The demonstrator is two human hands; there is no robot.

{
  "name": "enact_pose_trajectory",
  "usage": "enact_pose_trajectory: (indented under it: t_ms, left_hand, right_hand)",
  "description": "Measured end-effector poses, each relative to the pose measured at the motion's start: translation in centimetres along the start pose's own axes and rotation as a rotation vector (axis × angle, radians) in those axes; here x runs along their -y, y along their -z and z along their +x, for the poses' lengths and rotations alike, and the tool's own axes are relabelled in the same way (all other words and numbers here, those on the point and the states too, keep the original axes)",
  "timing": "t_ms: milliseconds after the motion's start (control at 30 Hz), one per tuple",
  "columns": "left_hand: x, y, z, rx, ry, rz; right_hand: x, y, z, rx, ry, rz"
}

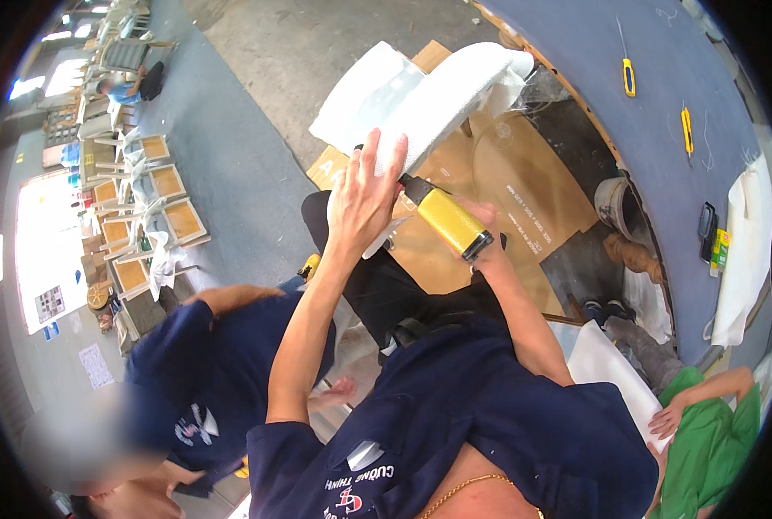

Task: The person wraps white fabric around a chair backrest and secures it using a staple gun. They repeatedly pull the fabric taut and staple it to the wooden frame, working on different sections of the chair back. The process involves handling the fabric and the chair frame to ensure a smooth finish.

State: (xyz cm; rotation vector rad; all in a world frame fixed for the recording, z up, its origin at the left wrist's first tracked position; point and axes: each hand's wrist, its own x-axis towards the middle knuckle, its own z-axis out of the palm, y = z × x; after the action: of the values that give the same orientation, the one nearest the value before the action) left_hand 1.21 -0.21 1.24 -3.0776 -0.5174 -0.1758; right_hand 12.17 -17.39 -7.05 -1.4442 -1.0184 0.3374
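Observation:
My left hand (362, 195) lies with fingers stretched out against the near edge of a white fabric-covered piece (464, 86). That piece has a rounded, padded-looking roll on the right and loose threads at its far right end. In my right hand (488, 227) is a yellow and black staple gun (451, 222), with its dark nose pointing at the fabric beside my left hand. My right fingers are partly hidden behind the tool's body. Under the fabric piece, flattened brown cardboard (524, 182) covers the floor.
A blue-topped table (576, 35) curves along the right, carrying yellow cutters (629, 78) and white cloth (743, 259). Below it stands a bucket (615, 208). One co-worker (221, 372) is close on my left, another in green (706, 441) at lower right. Chair frames (157, 186) stand far left.

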Motion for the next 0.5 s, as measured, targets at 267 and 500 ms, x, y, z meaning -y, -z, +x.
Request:
enact_pose_trajectory:
  t_ms: [267, 500]
  left_hand:
    - [0.2, -0.5, -0.3, -0.017, -0.009, -0.032]
    - [2.8, 2.7, 0.1, 0.121, 0.002, -0.742]
  right_hand:
    - [-0.9, -1.7, -1.6, 0.027, -0.012, 0.032]
    - [0.3, -1.6, -1.1, -0.026, 0.016, 0.017]
